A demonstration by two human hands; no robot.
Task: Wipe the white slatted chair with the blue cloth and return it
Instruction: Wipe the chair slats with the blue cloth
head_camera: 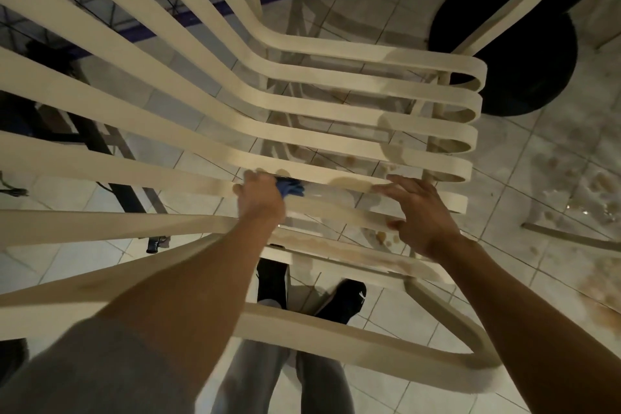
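Fingers: L hand (260, 198) has its fingers (248, 176) curled tight round the blue cloth (291, 187), pressing it to a seat slat. R hand (425, 217) lies with fingers spread and straight across two slats to the right, holding nothing.
Cloth: small bunched wad, mostly hidden in the L fist, only its far-right edge showing.
Chair: white slatted chair (420, 131) fills the view from above. Backrest slats run far-left, and the seat slats curve down to looped front ends at right.
Marks: brownish stains (349, 182) on the slats between the hands and along the near seat rail, so wiping looks only part done.
Handling: prob. moulded plastic, so light and stiff but with some flex in the thin slats. Wet patches likely slippery.
Where to grip: armrest or near rail for moving it back, not a single slat. Cloth is soft, so best kept wadded to fit the gaps.
Floor: pale tiled floor (554, 158), blotched at right. Dark round object (524, 77) far-right. Person's feet (346, 299) show under the seat.
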